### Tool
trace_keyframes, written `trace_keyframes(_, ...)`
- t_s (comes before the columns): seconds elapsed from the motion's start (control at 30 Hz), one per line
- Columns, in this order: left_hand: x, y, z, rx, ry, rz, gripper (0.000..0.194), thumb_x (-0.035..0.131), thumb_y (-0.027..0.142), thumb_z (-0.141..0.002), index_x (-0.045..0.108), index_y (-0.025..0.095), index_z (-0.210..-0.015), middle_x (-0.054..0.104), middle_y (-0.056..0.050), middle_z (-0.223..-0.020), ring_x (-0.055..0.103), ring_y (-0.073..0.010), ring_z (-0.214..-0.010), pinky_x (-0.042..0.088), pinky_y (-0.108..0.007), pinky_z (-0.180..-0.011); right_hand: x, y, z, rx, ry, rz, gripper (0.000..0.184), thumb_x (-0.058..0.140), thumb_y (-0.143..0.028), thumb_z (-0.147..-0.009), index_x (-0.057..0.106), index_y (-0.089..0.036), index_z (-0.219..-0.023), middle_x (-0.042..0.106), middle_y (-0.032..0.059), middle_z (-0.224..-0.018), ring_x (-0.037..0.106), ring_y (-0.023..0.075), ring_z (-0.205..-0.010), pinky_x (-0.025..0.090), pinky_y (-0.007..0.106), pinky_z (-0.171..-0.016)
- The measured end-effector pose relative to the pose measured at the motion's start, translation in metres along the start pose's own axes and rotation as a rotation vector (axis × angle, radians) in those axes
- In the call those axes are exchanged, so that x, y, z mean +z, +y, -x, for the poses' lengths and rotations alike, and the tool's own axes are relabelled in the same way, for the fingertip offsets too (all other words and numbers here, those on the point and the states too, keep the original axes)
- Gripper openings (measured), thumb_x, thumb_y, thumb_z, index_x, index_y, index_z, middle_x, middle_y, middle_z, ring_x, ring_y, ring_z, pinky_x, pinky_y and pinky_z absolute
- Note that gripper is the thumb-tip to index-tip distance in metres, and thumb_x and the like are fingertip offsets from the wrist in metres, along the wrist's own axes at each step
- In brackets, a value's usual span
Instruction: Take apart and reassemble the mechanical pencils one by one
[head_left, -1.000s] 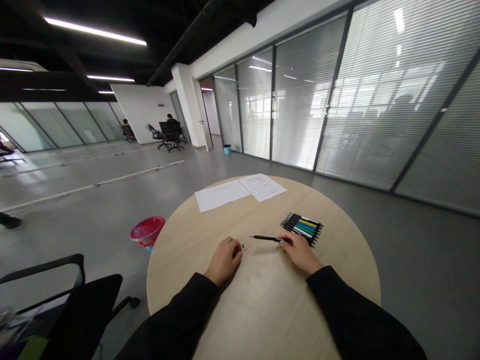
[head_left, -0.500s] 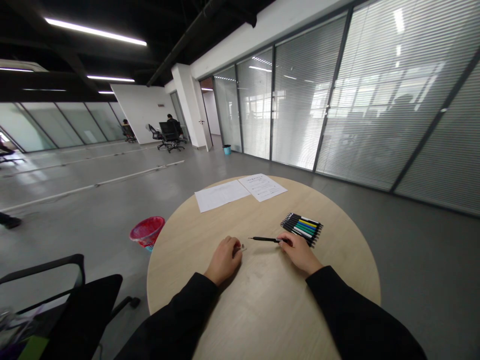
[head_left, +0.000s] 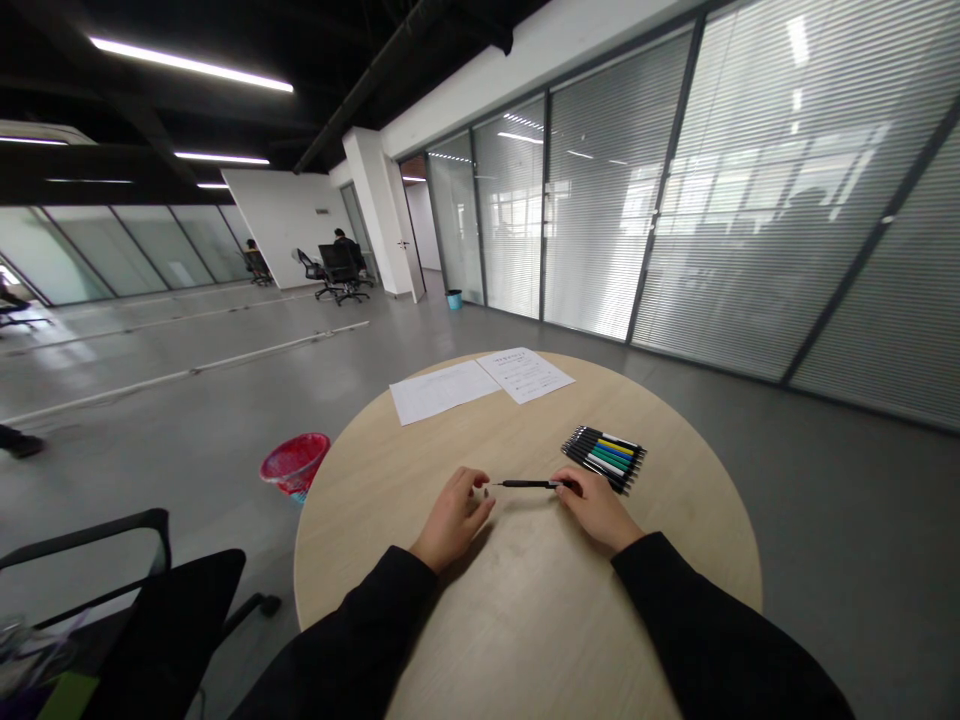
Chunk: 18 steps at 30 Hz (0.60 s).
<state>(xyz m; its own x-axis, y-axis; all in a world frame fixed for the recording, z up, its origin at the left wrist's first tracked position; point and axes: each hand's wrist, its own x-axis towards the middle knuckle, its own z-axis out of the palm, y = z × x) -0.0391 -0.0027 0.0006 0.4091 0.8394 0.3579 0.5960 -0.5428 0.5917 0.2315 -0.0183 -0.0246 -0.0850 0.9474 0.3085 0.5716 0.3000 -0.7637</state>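
Note:
My right hand [head_left: 596, 510] rests on the light wood table and holds the rear end of a slim black pen [head_left: 529, 484]. The pen lies almost level, with its tip pointing left. My left hand [head_left: 454, 520] is close to that tip, with its fingertips pinched together. A tiny metallic piece [head_left: 486, 486] shows at those fingertips, too small to identify. To the right of my right hand lies a set of several multicoloured pens [head_left: 604, 458], side by side.
Two white paper sheets [head_left: 444, 391] lie at the table's far edge. The round table [head_left: 390, 500] is surrounded by grey floor. A red wastebasket [head_left: 295, 462] stands beyond its left edge, and a black chair [head_left: 169, 630] is at lower left. Seated people are far off.
My left hand has moved up and toward the pen tip. The pen has swung slightly, bringing its tip closer to my left fingers.

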Motion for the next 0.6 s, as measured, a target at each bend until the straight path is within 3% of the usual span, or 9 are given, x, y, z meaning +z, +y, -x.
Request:
trace_keyframes(0.17,-0.003,0.006,0.0,0.003,-0.011,0.044,0.019,0.057,0.029,-0.091,0.062,0.02,-0.107,0.06,-0.008,-0.104,0.057,-0.0191,-0.088,0.049,-0.033,-0.082,-0.001,-0.008,0.001,-0.026,0.002,-0.007,0.018,0.054,-0.019,-0.083,0.071,-0.021,-0.089,0.072,0.0042,-0.086,0.063,0.0201,-0.077,0.046,0.031,-0.072)
trace_keyframes(0.37,-0.004,0.01,-0.002,0.012,-0.006,0.072,0.017,0.051,0.028,-0.093,0.066,0.02,-0.092,0.059,-0.007,-0.097,0.057,-0.0201,-0.089,0.049,-0.033,-0.082,0.001,-0.014,0.003,-0.056,-0.015,-0.015,0.018,0.054,-0.019,-0.083,0.071,-0.02,-0.088,0.072,0.0054,-0.087,0.063,0.0205,-0.078,0.046,0.031,-0.072)
trace_keyframes(0.6,-0.003,0.006,-0.002,0.008,0.062,0.059,0.014,0.053,0.024,-0.09,0.065,0.019,-0.087,0.06,-0.007,-0.092,0.057,-0.0192,-0.085,0.047,-0.031,-0.077,-0.005,-0.003,0.001,-0.037,0.022,0.0,0.02,0.052,-0.022,-0.086,0.07,-0.02,-0.093,0.072,0.0049,-0.089,0.062,0.0201,-0.076,0.046,0.031,-0.07)
